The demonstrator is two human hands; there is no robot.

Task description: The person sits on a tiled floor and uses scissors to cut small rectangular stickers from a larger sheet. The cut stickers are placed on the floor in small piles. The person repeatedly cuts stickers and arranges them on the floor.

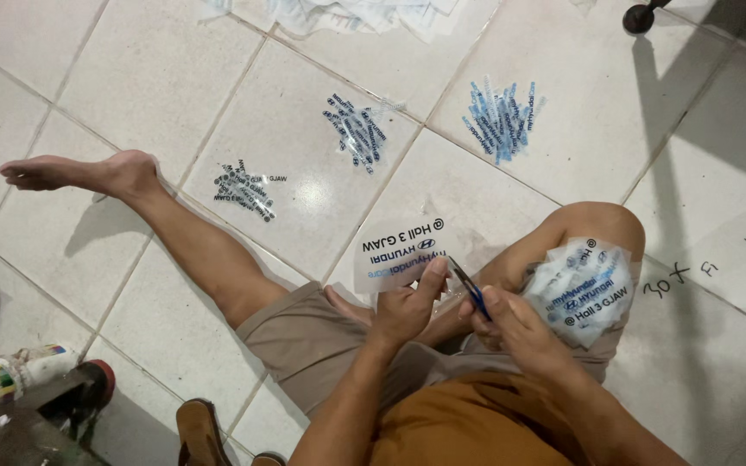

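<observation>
Left hand (405, 304) pinches the near edge of a clear printed plastic sheet (401, 248), thumb on top, holding it out over the tiled floor (157, 78). Just beside it, the right hand (511, 326) is closed around blue-handled scissors (470, 286), whose blades meet the sheet's edge. Just right of that hand, a stack of similar clear sheets (582, 289) rests on the person's bent knee. Farther ahead of both hands, three small piles of cut strips (501, 119) lie apart on the floor.
</observation>
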